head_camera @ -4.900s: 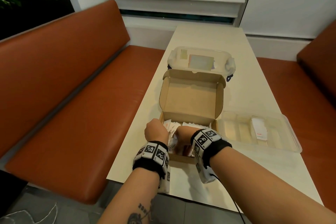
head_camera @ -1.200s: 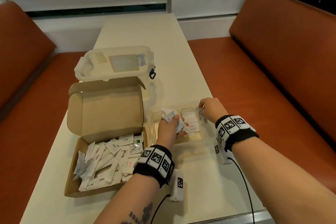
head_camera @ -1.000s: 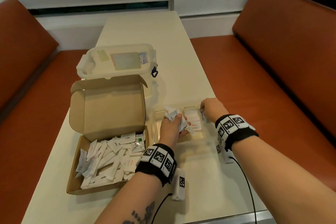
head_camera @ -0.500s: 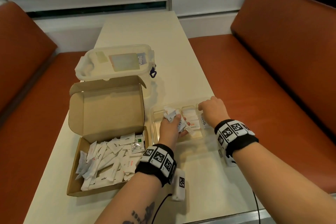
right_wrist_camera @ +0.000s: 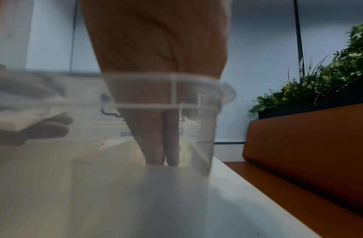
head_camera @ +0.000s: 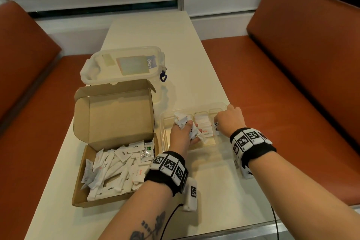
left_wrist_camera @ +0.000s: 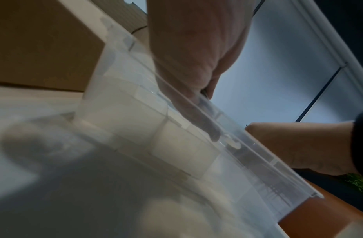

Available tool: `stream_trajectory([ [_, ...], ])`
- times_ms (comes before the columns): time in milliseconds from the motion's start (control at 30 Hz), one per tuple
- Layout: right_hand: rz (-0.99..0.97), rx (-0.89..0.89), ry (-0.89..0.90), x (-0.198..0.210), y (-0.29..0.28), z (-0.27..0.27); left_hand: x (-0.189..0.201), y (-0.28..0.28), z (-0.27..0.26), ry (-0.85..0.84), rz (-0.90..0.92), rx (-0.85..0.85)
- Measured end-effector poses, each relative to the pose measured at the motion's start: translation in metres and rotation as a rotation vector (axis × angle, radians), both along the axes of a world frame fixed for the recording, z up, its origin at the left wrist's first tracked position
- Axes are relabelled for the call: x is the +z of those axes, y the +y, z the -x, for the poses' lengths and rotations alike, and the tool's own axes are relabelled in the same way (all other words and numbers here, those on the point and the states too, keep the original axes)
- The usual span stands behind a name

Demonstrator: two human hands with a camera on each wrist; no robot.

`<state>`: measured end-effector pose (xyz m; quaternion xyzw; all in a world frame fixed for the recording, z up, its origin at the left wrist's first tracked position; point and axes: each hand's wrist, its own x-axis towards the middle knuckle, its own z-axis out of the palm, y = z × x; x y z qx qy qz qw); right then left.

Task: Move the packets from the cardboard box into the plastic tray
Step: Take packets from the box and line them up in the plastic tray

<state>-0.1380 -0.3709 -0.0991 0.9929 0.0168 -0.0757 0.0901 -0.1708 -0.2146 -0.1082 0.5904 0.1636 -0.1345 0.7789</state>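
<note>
This looks like a café or restaurant booth. A long pale worktop (head_camera: 148, 31) runs between two rust-brown padded benches (head_camera: 303, 68), ending at a white panelled wall. Behind the bench on the worktop's right stands a planter of greenery (right_wrist_camera: 327, 83).

Upright cardboard box lid (head_camera: 115, 111) walls the plastic tray (head_camera: 196, 106) on its left; bare table (head_camera: 218, 187) lies nearer.

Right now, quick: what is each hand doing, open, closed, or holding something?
Left hand: grips a bunch of packets over the plastic tray.
Right hand: down in the tray beside a Stevia packet; grip cannot be told.
</note>
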Motion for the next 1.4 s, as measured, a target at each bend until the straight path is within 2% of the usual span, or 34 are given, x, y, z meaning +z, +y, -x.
stream_trajectory([
  [133, -0.021, -0.003, -0.013, 0.0, 0.0, 0.004, -0.001, -0.001, 0.0, -0.01, 0.005, 0.007],
  [233, -0.125, 0.008, -0.132, 0.007, 0.004, 0.009, 0.0, 0.0, 0.0, -0.028, 0.003, -0.013],
  [333, -0.508, 0.007, -0.244, 0.019, 0.017, 0.018, 0.001, 0.003, 0.001, -0.047, 0.011, -0.041],
  [433, -0.948, -0.032, -0.174, 0.029, 0.034, 0.031, 0.004, 0.007, 0.002, -0.054, 0.038, -0.041],
  [533, -1.117, -0.034, -0.093, 0.03, 0.047, 0.044, 0.006, 0.01, 0.001, -0.064, 0.031, -0.04],
  [667, -1.161, -0.071, -0.098, 0.024, 0.058, 0.05, 0.004, 0.016, 0.002, -0.068, 0.032, -0.051],
  [933, -1.239, -0.219, -0.133, 0.011, 0.062, 0.044, 0.009, 0.022, 0.005, 0.051, 0.247, -0.048],
  [1167, -1.467, -0.296, -0.061, 0.015, 0.055, 0.042, 0.006, 0.024, 0.001, 0.1, 0.368, 0.038],
  [1400, -1.443, -0.308, -0.063, 0.014, 0.047, 0.037, 0.003, 0.025, 0.001, 0.044, 0.291, 0.001],
])
